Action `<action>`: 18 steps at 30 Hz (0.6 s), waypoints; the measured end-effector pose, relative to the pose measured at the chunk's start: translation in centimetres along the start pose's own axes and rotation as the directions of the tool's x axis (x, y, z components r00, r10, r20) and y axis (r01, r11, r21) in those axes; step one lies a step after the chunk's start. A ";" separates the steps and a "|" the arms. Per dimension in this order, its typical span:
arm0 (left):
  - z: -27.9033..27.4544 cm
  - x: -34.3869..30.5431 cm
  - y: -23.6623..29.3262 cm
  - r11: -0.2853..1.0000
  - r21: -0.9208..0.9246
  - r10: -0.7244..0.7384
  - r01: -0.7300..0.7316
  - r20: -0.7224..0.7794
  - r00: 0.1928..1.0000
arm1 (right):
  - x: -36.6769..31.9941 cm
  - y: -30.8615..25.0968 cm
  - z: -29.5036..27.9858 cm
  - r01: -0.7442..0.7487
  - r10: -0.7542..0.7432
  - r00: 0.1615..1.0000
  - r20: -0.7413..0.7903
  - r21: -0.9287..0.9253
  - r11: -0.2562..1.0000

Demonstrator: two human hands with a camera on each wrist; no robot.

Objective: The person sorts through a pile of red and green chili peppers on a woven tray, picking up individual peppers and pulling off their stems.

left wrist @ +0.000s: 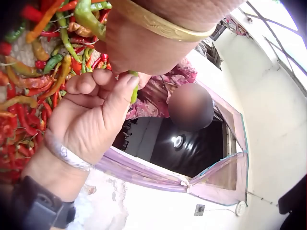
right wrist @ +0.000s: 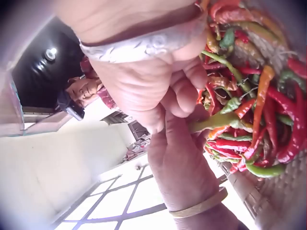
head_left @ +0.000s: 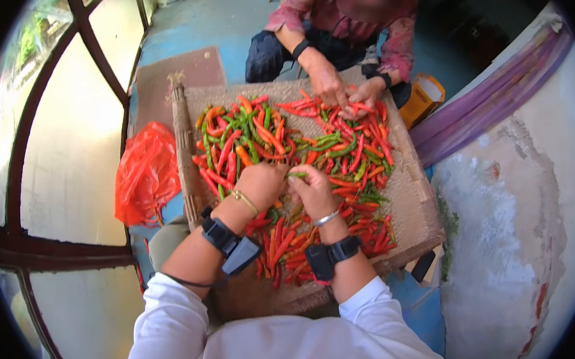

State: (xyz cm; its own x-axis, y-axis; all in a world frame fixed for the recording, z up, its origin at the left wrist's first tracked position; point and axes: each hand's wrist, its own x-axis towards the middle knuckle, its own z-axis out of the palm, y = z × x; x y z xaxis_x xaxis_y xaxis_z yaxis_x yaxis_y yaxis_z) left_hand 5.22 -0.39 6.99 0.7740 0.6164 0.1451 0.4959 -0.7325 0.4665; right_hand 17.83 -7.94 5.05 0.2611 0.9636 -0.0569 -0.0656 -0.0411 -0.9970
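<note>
My left hand [head_left: 260, 185], with a gold bangle, and my right hand [head_left: 314, 193], with a silver bangle, meet fingertip to fingertip over the heap of chili peppers [head_left: 237, 136]. Between the right thumb and fingers I pinch a small green chili pepper [left wrist: 135, 89], largely hidden by the fingers. A light green chili pepper [right wrist: 216, 121] sticks out of my curled left fingers. Whether these are one pepper or two, I cannot tell. Red, orange and green peppers lie close under both hands.
The peppers lie on a woven tray [head_left: 409, 201] with a raised edge. Across it, another person's hands [head_left: 331, 86] handle red peppers. A red plastic bag [head_left: 148, 173] lies at left; a yellow box [head_left: 423, 99] stands back right. A wall [head_left: 512, 215] rises at right.
</note>
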 end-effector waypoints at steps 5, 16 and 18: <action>-1.8 -0.3 -1.0 0.988 -0.152 -0.037 -0.008 -0.291 0.956 | 0.9 -0.6 -1.9 -0.178 0.176 0.982 -0.074 -0.021 0.984; -2.7 0.5 -2.8 0.866 -0.501 -0.231 0.004 -0.391 0.891 | 2.9 2.7 -1.6 -0.199 0.313 0.917 -0.247 0.396 0.896; -3.3 0.0 -2.3 0.977 -0.167 -0.178 0.133 -0.287 0.941 | 2.2 4.1 -0.4 -0.244 0.238 0.965 -0.110 -0.051 0.968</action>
State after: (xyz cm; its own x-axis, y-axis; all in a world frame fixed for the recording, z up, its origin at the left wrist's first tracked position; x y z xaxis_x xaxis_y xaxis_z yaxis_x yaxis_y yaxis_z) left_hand 2.80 2.23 8.84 0.5274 0.7933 0.3041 0.5218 -0.5849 0.6209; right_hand 18.48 -6.06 0.81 0.3421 0.8913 -0.2976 -0.0785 -0.2885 -0.9543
